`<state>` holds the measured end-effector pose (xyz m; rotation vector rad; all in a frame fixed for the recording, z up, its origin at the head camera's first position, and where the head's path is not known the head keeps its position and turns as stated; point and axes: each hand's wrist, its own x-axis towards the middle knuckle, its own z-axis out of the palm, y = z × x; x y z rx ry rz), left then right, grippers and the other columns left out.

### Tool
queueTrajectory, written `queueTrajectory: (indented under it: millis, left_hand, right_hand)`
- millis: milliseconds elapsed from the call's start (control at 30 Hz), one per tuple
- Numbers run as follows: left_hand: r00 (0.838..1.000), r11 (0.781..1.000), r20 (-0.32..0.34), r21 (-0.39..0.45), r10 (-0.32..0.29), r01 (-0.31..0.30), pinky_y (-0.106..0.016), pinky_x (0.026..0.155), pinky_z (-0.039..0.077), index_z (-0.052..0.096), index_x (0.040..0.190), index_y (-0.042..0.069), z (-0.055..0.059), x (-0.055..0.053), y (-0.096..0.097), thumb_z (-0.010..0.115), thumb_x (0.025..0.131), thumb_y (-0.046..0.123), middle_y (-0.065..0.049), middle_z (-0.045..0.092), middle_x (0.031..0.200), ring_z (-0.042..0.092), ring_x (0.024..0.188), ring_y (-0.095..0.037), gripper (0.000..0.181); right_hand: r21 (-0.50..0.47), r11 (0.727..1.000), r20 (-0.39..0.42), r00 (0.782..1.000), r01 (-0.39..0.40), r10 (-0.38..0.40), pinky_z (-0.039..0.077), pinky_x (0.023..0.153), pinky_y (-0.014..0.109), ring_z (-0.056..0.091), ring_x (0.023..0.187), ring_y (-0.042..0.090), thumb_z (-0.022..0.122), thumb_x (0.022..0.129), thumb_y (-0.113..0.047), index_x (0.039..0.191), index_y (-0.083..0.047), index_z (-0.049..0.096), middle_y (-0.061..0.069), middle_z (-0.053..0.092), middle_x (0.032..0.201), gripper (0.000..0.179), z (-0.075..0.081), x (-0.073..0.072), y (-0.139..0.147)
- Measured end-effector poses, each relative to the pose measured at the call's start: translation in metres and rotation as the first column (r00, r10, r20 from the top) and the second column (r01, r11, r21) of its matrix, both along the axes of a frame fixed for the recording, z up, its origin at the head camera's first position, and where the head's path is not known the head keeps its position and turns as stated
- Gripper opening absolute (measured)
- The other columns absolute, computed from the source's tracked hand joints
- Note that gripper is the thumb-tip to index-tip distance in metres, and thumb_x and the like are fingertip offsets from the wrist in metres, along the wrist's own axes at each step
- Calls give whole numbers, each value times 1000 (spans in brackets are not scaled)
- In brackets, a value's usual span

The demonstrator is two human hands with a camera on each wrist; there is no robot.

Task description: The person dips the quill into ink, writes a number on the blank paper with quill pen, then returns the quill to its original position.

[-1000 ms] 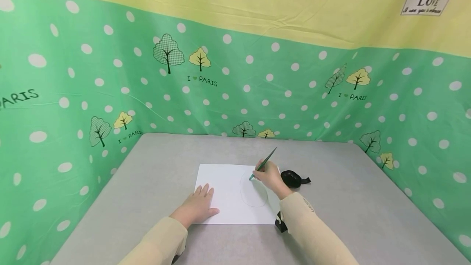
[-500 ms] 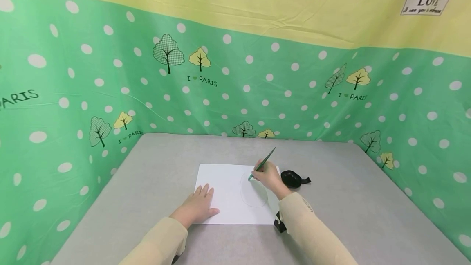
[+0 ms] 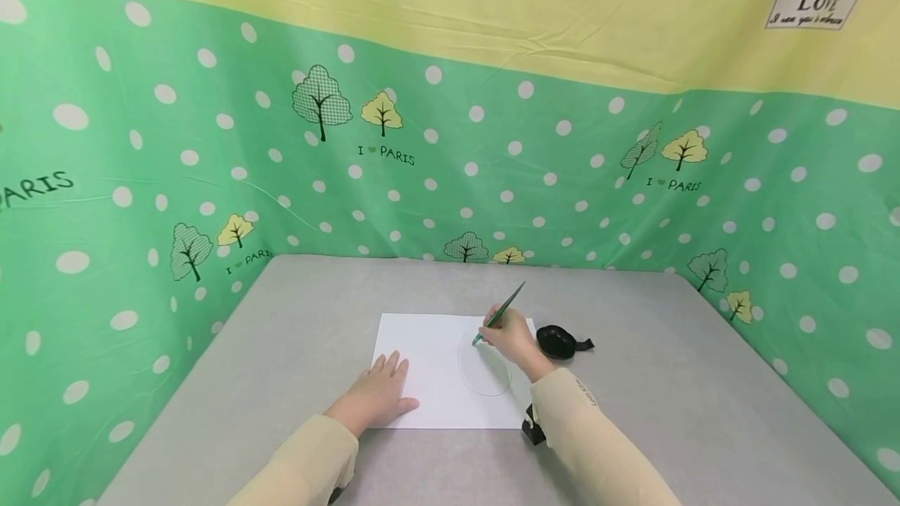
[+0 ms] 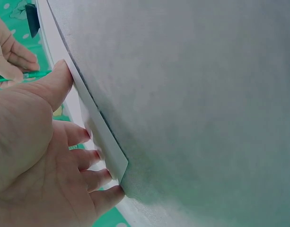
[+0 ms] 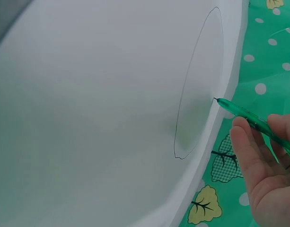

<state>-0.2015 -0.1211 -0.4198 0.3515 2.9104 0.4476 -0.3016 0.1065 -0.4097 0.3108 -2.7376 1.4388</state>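
At the lower centre of the head view, the left hand [image 3: 377, 391] lay flat, fingers apart, on the left part of the white paper [image 3: 432, 404]. Right of centre, the right hand [image 3: 512, 338] pinched a green pen [image 5: 244, 113], its tip at a thin drawn line [image 5: 183, 90]. Just beside, farther right, sat a black object [image 3: 557, 342]; dotted green cloth [image 3: 415, 194] hung behind.

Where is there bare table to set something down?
Bare tabletop lies left of the paper, beyond its far edge up to the green backdrop, and right of the rounded black object. Crowded: the paper's right side, with right hand, pen and that object.
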Motion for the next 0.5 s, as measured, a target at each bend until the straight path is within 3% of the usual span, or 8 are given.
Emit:
queueTrajectory:
  millis: [500]
  left_hand:
    - [1000, 1000, 10, 6, 1, -2, -54, 105, 20, 37, 135, -8, -1, 0, 0, 59, 89, 36, -27, 27, 143, 20, 131, -44, 68]
  right_hand:
    - [11, 1000, -8, 1000, -8, 8, 49, 55, 26, 56, 59, 14, 63, 83, 1, 78, -3, 53, 4, 60, 64, 11, 0, 1, 0]
